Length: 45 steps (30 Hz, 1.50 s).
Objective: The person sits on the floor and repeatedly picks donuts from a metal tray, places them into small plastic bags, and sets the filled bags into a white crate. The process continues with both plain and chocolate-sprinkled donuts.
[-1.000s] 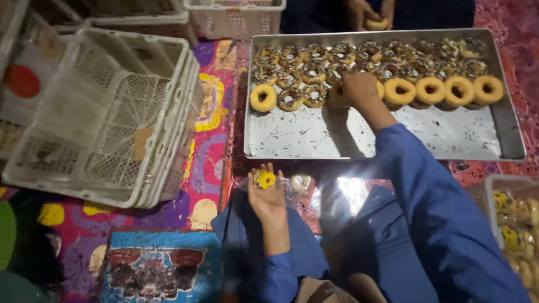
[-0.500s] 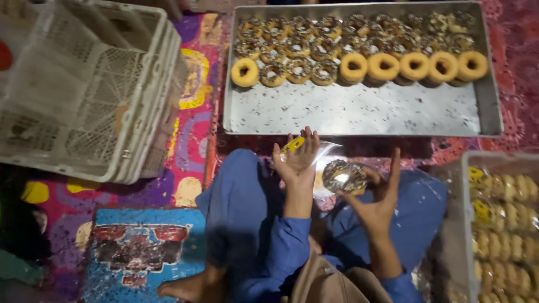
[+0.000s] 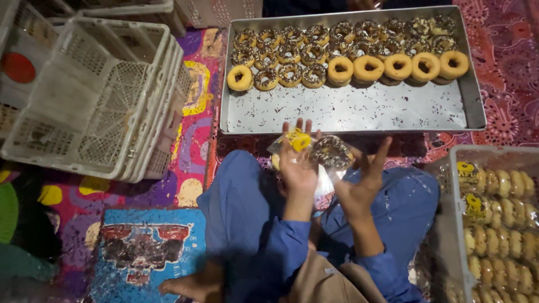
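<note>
Patterned floor mat (image 3: 196, 112) under metal tray (image 3: 348, 109), white crates (image 3: 90, 95), seemingly.

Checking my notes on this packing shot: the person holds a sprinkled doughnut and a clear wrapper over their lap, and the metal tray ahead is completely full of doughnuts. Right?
Not quite: the head view shows the rectangular metal tray only partly filled, its near half bare. The rest holds.

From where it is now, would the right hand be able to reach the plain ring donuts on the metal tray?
Probably yes. The right hand is open beside the sprinkled donut, near the metal tray. Bare tray floor lies between it and the plain ring donuts; nothing blocks the way.
</note>
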Each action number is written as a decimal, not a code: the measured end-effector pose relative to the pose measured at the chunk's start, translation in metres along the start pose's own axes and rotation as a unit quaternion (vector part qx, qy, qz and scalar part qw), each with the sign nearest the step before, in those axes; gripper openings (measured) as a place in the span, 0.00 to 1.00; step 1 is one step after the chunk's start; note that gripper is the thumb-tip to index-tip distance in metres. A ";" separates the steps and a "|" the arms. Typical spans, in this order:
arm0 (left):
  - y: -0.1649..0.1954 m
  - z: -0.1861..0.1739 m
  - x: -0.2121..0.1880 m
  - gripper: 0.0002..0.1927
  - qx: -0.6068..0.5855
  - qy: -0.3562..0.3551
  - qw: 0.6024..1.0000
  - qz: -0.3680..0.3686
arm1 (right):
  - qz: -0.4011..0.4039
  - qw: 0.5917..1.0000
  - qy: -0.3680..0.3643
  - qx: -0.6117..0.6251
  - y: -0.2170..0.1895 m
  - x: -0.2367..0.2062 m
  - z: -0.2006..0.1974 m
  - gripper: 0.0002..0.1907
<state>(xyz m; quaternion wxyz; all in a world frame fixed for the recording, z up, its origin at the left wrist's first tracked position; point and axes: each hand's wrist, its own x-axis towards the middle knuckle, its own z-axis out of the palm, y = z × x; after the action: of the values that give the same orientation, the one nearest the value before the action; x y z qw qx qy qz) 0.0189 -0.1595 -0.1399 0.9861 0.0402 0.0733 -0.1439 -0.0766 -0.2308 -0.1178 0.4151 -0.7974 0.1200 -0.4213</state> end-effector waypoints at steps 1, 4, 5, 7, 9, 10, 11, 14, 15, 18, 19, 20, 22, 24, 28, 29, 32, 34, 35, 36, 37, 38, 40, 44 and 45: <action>0.005 0.000 0.002 0.23 -0.028 -0.025 0.999 -0.005 | -0.005 1.000 -0.003 0.012 -0.001 0.000 -0.002 0.65; 0.013 -0.003 0.006 0.24 -0.012 -0.052 0.998 0.018 | -0.014 0.999 -0.006 0.036 -0.006 0.001 -0.007 0.65; 0.014 -0.003 0.007 0.24 0.011 -0.053 0.998 0.035 | -0.012 0.999 -0.004 0.038 -0.007 0.002 -0.009 0.66; 0.015 -0.004 0.008 0.24 0.014 -0.038 0.998 0.052 | 0.020 0.998 -0.003 0.064 -0.009 0.003 -0.010 0.68; 0.016 -0.002 0.010 0.24 0.022 -0.030 0.997 0.070 | 0.078 0.990 -0.005 0.114 -0.010 0.005 -0.010 0.69; 0.015 -0.003 0.009 0.24 0.030 -0.031 0.996 0.079 | 0.058 0.992 0.001 0.113 -0.009 0.007 -0.009 0.68; 0.015 -0.004 0.009 0.25 0.039 -0.032 0.995 0.088 | 0.039 0.993 0.006 0.112 -0.008 0.008 -0.009 0.67; 0.017 -0.008 0.011 0.22 0.014 -0.054 0.995 0.080 | -0.031 0.997 0.028 0.065 -0.002 0.012 -0.006 0.65; 0.017 -0.009 0.012 0.21 0.017 -0.053 0.995 0.080 | -0.056 0.997 0.037 0.043 0.001 0.012 -0.005 0.64; 0.016 -0.009 0.011 0.18 0.025 -0.046 0.995 0.080 | -0.094 0.994 0.025 0.051 0.007 0.012 0.000 0.62; 0.015 -0.007 0.010 0.17 0.028 -0.042 0.996 0.080 | -0.058 0.995 0.005 0.085 0.009 0.011 0.001 0.63; 0.014 -0.004 0.008 0.16 0.030 -0.038 0.996 0.081 | -0.023 0.992 -0.016 0.120 0.010 0.009 0.003 0.64; 0.010 0.002 0.003 0.17 0.053 -0.050 0.994 0.084 | -0.005 0.992 -0.032 0.126 0.013 0.006 0.005 0.65; 0.008 0.007 -0.002 0.19 0.067 -0.063 0.993 0.080 | -0.038 0.997 -0.019 0.066 0.015 0.001 0.007 0.64; 0.010 0.007 -0.003 0.30 0.095 -0.059 0.991 0.078 | -0.016 0.996 -0.038 0.077 0.020 -0.006 0.009 0.66; 0.010 0.005 -0.003 0.35 0.106 -0.050 0.990 0.080 | -0.019 0.998 -0.033 0.059 0.022 -0.008 0.010 0.67; 0.002 -0.003 -0.009 0.44 0.159 -0.160 0.970 0.092 | -0.016 0.997 -0.007 0.070 0.025 -0.011 0.013 0.67; -0.010 -0.009 -0.021 0.42 0.079 -0.156 0.984 -0.038 | -0.015 0.997 0.015 0.072 0.026 -0.012 0.014 0.66; -0.013 -0.011 -0.025 0.41 0.039 -0.153 0.982 -0.103 | -0.019 0.998 0.026 0.059 0.026 -0.013 0.013 0.66; -0.014 -0.014 -0.028 0.42 0.088 -0.193 0.974 -0.084 | -0.024 0.998 0.038 0.048 0.026 -0.013 0.012 0.65; -0.014 -0.015 -0.031 0.43 0.135 -0.235 0.960 -0.065 | -0.024 0.997 0.023 0.067 0.026 -0.012 0.009 0.65; -0.011 -0.017 -0.030 0.44 0.180 -0.275 0.943 -0.046 | -0.025 0.996 0.008 0.085 0.026 -0.012 0.006 0.65; -0.001 -0.019 -0.025 0.40 0.026 -0.248 0.962 -0.109 | -0.045 0.994 -0.078 0.060 0.027 -0.011 -0.001 0.66; 0.007 -0.021 -0.015 0.37 0.035 -0.088 0.991 -0.098 | -0.059 0.980 -0.190 -0.011 0.036 -0.010 -0.011 0.63; 0.005 -0.021 -0.015 0.36 0.054 -0.103 0.988 -0.105 | -0.046 0.983 -0.179 -0.007 0.039 -0.011 -0.011 0.61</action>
<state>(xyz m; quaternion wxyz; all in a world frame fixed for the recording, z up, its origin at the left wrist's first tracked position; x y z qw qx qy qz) 0.0028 -0.1482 -0.1583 0.9643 0.0700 -0.0328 -0.2532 -0.0855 -0.2550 -0.1503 0.4044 -0.8674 0.0096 -0.2899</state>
